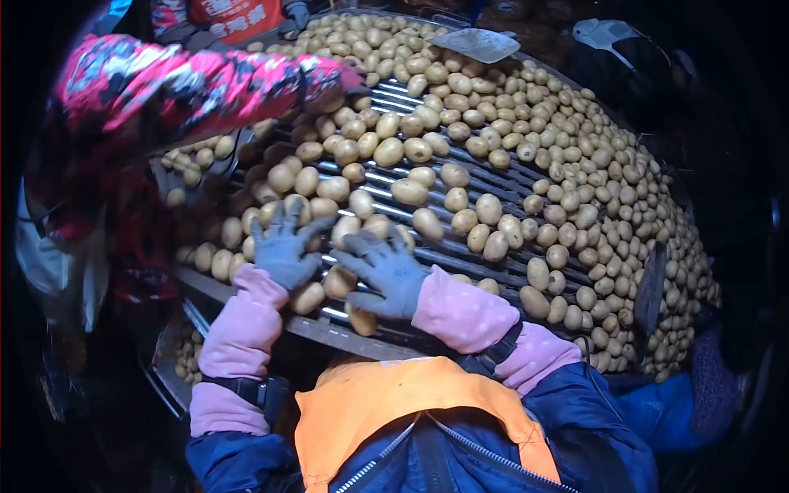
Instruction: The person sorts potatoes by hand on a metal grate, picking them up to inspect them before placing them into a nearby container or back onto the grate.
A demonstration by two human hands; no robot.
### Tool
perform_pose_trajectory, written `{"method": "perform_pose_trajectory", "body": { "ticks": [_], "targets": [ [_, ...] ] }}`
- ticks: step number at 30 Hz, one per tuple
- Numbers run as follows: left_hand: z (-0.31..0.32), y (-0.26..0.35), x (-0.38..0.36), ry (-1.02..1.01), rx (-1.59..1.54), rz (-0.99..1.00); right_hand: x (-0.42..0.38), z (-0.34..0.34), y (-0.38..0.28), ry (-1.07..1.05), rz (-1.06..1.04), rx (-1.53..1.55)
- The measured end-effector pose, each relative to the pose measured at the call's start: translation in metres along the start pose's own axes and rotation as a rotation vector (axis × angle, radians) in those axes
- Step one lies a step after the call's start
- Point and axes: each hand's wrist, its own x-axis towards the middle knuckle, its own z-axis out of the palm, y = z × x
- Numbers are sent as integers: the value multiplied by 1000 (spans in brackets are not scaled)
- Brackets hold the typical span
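Note:
My left hand (282, 248), in a grey-blue glove with a pink sleeve cover, lies flat with fingers spread on potatoes at the near edge of a roller conveyor (460, 251). My right hand (384, 271), gloved the same way, is spread over potatoes just to its right. One potato (307, 297) sits under my left wrist and another potato (339, 283) lies between my hands. Neither hand grips anything. Yellow-brown potatoes (493, 148) cover the belt, dense at the far and right sides.
A co-worker's arm in a red flowered sleeve (189, 82) reaches over the belt from the left, hand (349, 78) near the potatoes. A metal flap (474, 43) hangs at the far end. A dark paddle (649, 287) stands at the right edge. More potatoes (191, 353) lie below left.

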Motion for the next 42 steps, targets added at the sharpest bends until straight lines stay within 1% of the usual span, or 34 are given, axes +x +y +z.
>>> {"method": "perform_pose_trajectory", "body": {
  "ticks": [2, 3, 4, 5, 6, 7, 8, 9, 10, 12, 14, 16, 18, 20, 21, 22, 24, 25, 28, 29, 32, 33, 34, 36, 37, 38, 39, 40, 42],
  "targets": [
    [1, -29, 19, -10, -40, -123, 3, -7, 6, 134, -66, 77],
    [0, -47, 22, -22, -154, -179, -2, -24, 9, 275, -66, 111],
    [-3, -56, 25, -38, -267, -238, -11, -52, 16, 339, -3, -66],
    [-6, -52, 24, 39, -193, -332, -26, -72, 30, 405, 135, -62],
    [-5, -46, 22, 191, -176, -271, -43, -89, 54, 565, 132, -172],
    [-4, -38, 19, 340, -157, -208, -69, -97, 78, 590, 366, -111],
    [-5, -26, 17, 489, -138, -142, -98, -102, 102, 637, 574, -203],
    [-18, 3, 16, 573, -227, -43, -129, -103, 127, 602, 730, -323],
    [-12, 18, 20, 514, -349, 18, -147, -103, 142, 573, 833, -352],
    [-12, 58, 30, 324, -527, 144, -154, -88, 147, 369, 979, -302],
    [-6, 92, 48, 204, -415, 238, -152, -68, 137, 384, 848, -606],
    [5, 115, 65, 121, -262, 289, -151, -60, 122, 438, 790, -641],
    [5, 130, 82, -33, -142, 279, -146, -74, 102, 552, 802, -422],
    [17, 138, 97, -172, -74, 256, -120, -81, 72, 414, 676, -443],
    [33, 143, 103, -156, 37, 253, -111, -71, 68, 312, 638, -459],
    [40, 149, 107, -189, 71, 274, -102, -62, 66, 209, 597, -475],
    [47, 160, 113, -250, 132, 306, -90, -35, 75, 163, 656, -580],
    [37, 164, 111, -269, 136, 339, -85, -28, 80, 139, 677, -633],
    [32, 142, 92, -115, -123, 398, -87, -34, 91, 126, 689, -488],
    [23, 135, 87, -54, -206, 373, -89, -44, 93, 97, 708, -368],
    [36, 109, 70, 0, -1217, 39, -94, -68, 85, 299, 676, 223],
    [-5, 120, 62, -41, -1465, -170, -81, -87, 76, 253, 802, 566],
    [-1, 108, 63, 11, -1631, -195, -70, -91, 78, 349, 686, 419],
    [-9, 96, 59, -10, -1796, -357, -45, -97, 89, 534, 442, 129],
    [-15, 100, 59, 8, -1940, -390, -28, -95, 101, 518, 400, 53],
    [-15, 100, 57, -46, -2043, -397, -9, -91, 116, 502, 354, -24],
    [-15, 100, 52, -99, -2147, -404, 9, -89, 127, 384, 328, -267],
    [-15, 97, 47, -150, -2250, -410, 27, -95, 125, 55, 443, -372],
    [-2, 88, 40, -242, -2319, -364, 53, -87, 140, -236, 473, -520]
  ]
}}
